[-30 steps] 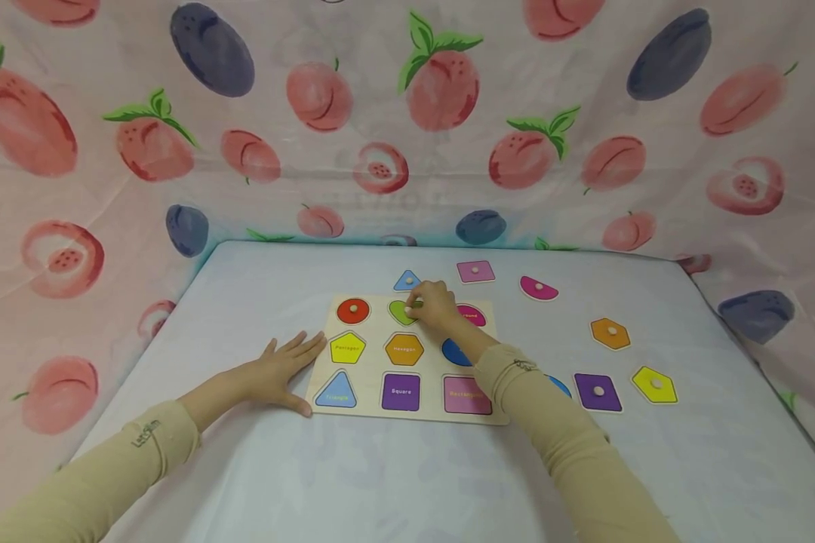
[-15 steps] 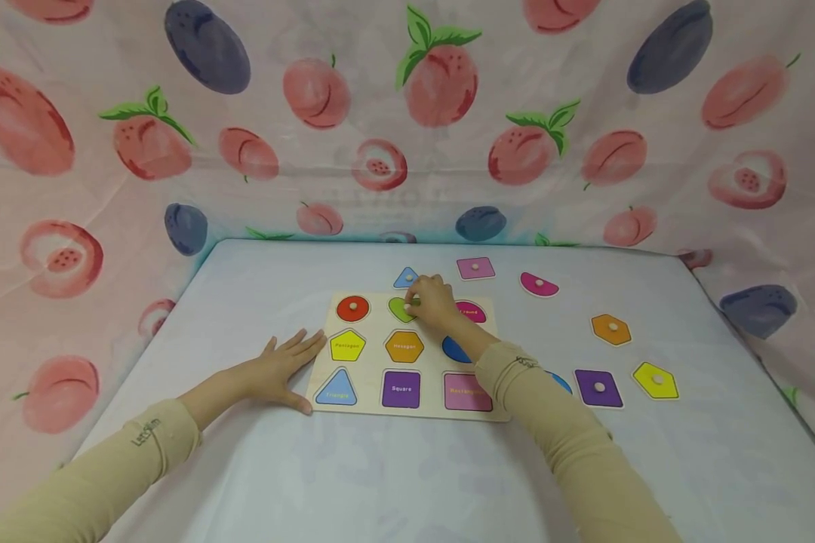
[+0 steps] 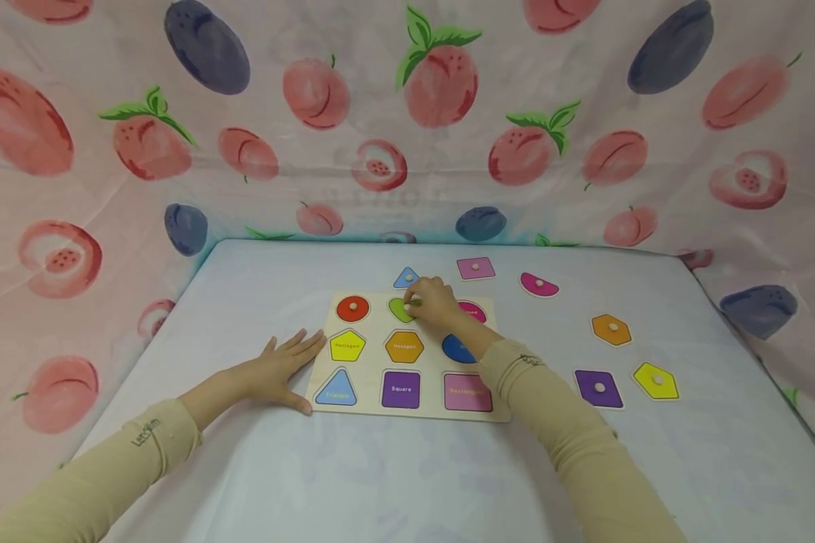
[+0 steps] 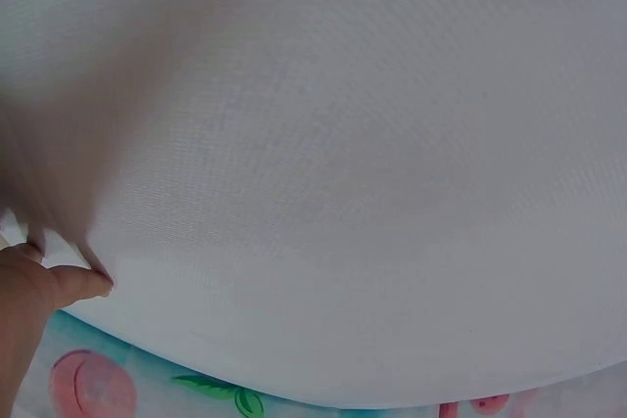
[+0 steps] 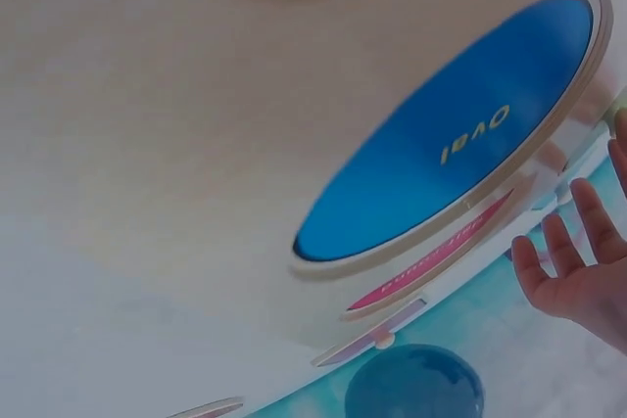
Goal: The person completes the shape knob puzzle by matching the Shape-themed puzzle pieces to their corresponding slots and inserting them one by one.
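Note:
My right hand [image 3: 436, 302] pinches the small round knob of a green heart puzzle piece [image 3: 398, 308]. That piece lies over the top middle slot of a wooden shape board [image 3: 373, 302]; whether it sits flush I cannot tell. With fingers spread, my left hand [image 3: 275, 371] rests at the board's left edge. A red circle piece [image 3: 352, 309] with a knob sits at the board's top left. In the right wrist view, the blue oval slot [image 5: 460, 134] appears below the hand [image 5: 588, 271], and the pinching fingertips are out of frame. The left wrist view shows my thumb [image 4: 78, 284].
Loose knobbed pieces lie behind and right of the board: a blue triangle [image 3: 405, 280], pink rectangle [image 3: 485, 272], magenta half round [image 3: 538, 286], orange hexagon [image 3: 611, 335], purple square [image 3: 589, 394] and yellow pentagon [image 3: 655, 386]. A fruit-patterned cloth [image 3: 380, 83] hangs behind the white table [image 3: 299, 483].
My right forearm has shifted slightly right, and its sleeve now covers the loose blue piece seen beside it earlier. The fingers stay on the heart's knob. My left hand has not moved.

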Demonstrator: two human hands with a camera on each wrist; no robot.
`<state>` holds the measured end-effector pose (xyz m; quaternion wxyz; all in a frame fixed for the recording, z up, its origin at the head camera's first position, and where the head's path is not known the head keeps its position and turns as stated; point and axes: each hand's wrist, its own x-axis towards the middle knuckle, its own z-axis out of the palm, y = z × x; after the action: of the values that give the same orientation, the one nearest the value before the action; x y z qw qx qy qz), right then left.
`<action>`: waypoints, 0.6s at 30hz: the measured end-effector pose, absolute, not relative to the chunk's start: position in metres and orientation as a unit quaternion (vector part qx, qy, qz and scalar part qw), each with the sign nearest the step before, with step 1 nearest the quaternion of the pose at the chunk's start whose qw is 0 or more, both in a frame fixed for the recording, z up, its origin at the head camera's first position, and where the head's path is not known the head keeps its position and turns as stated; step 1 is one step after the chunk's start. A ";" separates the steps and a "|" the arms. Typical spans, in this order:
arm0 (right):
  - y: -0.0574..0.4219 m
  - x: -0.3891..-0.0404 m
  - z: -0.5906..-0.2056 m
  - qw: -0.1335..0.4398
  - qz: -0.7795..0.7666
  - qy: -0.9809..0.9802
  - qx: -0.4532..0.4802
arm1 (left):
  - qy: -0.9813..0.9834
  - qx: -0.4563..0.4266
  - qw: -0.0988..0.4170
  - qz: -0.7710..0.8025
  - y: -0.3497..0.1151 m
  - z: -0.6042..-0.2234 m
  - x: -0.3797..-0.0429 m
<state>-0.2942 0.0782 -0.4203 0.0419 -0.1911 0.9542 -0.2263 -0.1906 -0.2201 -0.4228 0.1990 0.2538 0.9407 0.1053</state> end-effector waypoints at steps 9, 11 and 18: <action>0.091 -0.295 -0.416 0.045 -0.228 0.951 -0.206 | 0.941 0.251 0.200 0.106 -0.221 -0.423 -0.191; 0.094 -0.295 -0.415 0.045 -0.233 0.948 -0.211 | 0.941 0.250 0.201 0.104 -0.221 -0.423 -0.191; 0.110 -0.290 -0.411 0.050 -0.247 0.944 -0.213 | 0.940 0.250 0.205 0.106 -0.220 -0.425 -0.191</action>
<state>-0.2900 0.1103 -0.4106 0.0499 -0.2126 0.9442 -0.2467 -0.1913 -0.2198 -0.4248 0.2050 0.2503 0.9402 0.1064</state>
